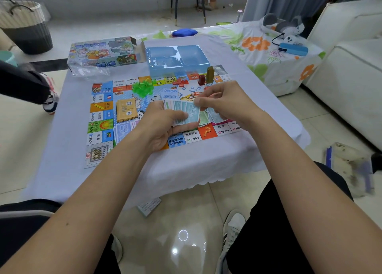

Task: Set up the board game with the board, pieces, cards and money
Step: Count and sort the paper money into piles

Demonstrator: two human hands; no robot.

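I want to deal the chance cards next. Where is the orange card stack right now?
In the head view, the orange card stack lies on the left part of the game board, just below the pile of green pieces and left of the left hand.

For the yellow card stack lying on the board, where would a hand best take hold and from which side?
Judging by its pose, the yellow card stack is best pinched across its two long edges from above. It lies flat on the board and slightly fanned, so squeezing the sides squares it. Its left edge is open; the left hand is close on the right.
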